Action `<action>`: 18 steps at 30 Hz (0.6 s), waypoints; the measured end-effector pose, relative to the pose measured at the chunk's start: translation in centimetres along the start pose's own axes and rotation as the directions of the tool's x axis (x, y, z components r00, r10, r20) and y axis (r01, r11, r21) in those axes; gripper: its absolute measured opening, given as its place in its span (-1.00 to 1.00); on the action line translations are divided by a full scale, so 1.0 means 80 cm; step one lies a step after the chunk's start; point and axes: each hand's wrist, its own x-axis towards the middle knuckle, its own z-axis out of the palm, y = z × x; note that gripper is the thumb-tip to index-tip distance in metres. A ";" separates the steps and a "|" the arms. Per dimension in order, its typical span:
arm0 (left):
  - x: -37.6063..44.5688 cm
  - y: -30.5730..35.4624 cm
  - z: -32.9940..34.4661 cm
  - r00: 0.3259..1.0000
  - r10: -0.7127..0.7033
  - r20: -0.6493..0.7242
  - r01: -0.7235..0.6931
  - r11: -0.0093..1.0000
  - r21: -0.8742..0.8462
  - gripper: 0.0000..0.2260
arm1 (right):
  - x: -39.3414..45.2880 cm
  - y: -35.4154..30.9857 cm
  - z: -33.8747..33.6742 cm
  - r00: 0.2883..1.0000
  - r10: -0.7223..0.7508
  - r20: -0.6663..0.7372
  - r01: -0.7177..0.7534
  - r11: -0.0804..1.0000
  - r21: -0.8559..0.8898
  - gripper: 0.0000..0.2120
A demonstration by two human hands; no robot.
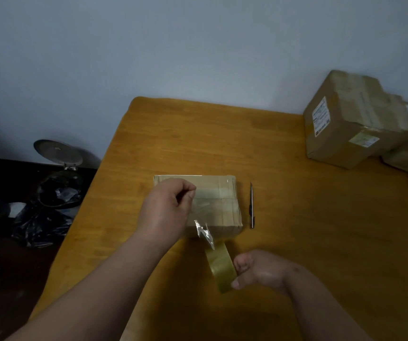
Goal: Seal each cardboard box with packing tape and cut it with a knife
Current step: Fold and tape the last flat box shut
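Observation:
A small cardboard box (219, 198) lies flat on the wooden table (296, 230), its top crossed by shiny tape. My left hand (168, 207) hovers over the box's left half, thumb and forefinger pinched on the end of a clear tape strip (204, 231). The strip runs down to a roll of packing tape (220, 265) held upright near the table's front by my right hand (254, 269), fingers curled round its rim. A slim knife (252, 205) lies on the table just right of the box, parallel to its side.
A pile of taped cardboard boxes (350, 121) stands at the table's back right. Left of the table, on the dark floor, are a pedal bin (57, 168) with its lid up and black plastic bags (37, 225). A pale wall is behind.

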 end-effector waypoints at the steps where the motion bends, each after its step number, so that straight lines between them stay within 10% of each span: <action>1: 0.000 0.004 0.001 1.000 0.026 0.011 -0.026 1.000 -0.001 -0.87 | -0.001 0.001 0.000 1.000 -0.003 0.009 0.003 1.000 0.028 -0.67; 7: -0.003 0.027 0.001 0.986 0.138 0.090 -0.137 0.990 -0.010 -0.86 | -0.005 0.005 -0.029 0.977 0.093 -0.191 -0.014 0.925 0.380 -0.75; 18: -0.005 0.037 0.003 0.966 0.225 0.130 -0.226 0.974 -0.011 -0.86 | 0.070 -0.005 -0.063 0.727 0.268 -0.633 -0.102 0.953 0.287 -0.70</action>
